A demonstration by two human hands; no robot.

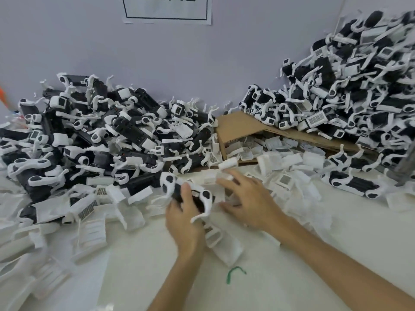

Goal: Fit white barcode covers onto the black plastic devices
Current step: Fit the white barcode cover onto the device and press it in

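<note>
Two hands are at the table (292, 277). The left hand (182, 221) grips a black device (176, 191). The right hand (249, 203) lies with straight fingers on white covers (285, 180).

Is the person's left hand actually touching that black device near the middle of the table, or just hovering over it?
Touching. The head view shows the left hand gripping the black device, with its thumb pressed on top and no gap between them.

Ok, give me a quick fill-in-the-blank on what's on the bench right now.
The black device is gripped by the ___ hand.
White covers spill from a tipped ___ box.
A curved ___ strip lies on the table.
Missing: left, cardboard, green.
</note>
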